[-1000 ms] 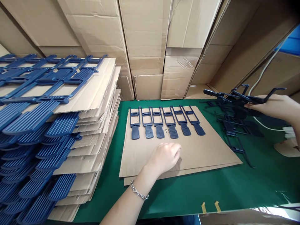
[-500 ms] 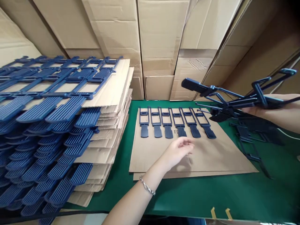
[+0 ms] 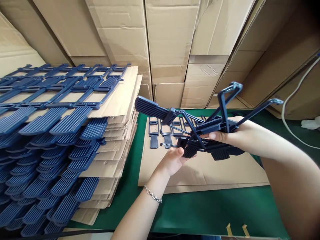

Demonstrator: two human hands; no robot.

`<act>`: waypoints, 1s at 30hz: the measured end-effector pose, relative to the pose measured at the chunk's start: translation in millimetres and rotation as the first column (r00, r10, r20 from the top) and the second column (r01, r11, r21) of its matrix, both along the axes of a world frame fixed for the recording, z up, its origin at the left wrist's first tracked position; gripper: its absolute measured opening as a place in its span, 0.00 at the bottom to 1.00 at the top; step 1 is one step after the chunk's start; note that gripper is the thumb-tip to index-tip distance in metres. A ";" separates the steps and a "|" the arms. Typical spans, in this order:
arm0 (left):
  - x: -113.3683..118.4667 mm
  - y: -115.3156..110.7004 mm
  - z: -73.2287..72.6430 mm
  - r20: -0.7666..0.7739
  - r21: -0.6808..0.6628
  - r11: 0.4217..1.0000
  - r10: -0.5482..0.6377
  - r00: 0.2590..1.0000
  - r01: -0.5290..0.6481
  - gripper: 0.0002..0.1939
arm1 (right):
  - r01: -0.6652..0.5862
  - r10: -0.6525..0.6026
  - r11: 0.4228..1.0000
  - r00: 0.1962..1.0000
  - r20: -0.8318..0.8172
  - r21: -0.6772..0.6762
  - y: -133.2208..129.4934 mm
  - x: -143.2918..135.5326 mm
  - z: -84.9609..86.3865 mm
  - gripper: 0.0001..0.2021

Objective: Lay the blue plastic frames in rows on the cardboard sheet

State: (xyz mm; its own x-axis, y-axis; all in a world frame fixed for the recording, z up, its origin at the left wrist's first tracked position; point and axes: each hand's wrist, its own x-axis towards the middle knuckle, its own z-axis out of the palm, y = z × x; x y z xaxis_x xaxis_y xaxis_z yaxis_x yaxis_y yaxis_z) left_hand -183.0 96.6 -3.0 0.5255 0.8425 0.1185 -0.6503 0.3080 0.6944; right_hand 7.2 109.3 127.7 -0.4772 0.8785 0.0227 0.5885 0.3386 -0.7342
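The right hand point(image 3: 232, 133) is clamped around a bunch point(image 3: 208, 126) of dark blue parts; the left hand point(image 3: 172, 160), with a bracelet point(image 3: 153, 195) at its wrist, pinches the bunch's lower left side. The bunch is held above a cardboard sheet point(image 3: 197, 175) on the green tabletop point(image 3: 200, 210), partly hiding a row point(image 3: 154, 141) of parts. At left, a stack point(image 3: 107, 146) bears more parts. 2 yellow strips point(image 3: 229, 230) sit at the near edge.

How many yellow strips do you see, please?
2: a left strip and a right strip, side by side at the near edge of the green table. The left arm and right arm cover some of that edge, so more may be hidden.
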 end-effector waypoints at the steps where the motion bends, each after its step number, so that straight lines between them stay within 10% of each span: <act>1: 1.0 -1.0 0.6 0.013 -0.024 0.999 0.041 0.999 -0.041 0.26 | 0.006 -0.006 1.000 1.000 -0.004 -0.006 0.1 -2.2 -2.3 0.09; 9: 4.1 -2.7 9.3 -0.124 -0.010 0.979 0.200 0.972 -0.203 0.28 | 0.096 -0.115 0.984 0.985 -0.125 -0.148 3.5 -5.0 -27.6 0.11; 17: -8.8 -4.9 6.7 0.107 0.026 0.991 -0.134 0.985 0.132 0.33 | -0.007 -0.180 0.897 0.908 -0.379 -0.442 5.2 -10.9 -43.0 0.21; 30: 2.0 -1.8 0.1 -0.037 -0.167 0.983 -0.088 0.995 0.081 0.29 | 0.237 -0.473 0.836 0.770 -0.429 -0.495 8.1 -6.3 -94.7 0.24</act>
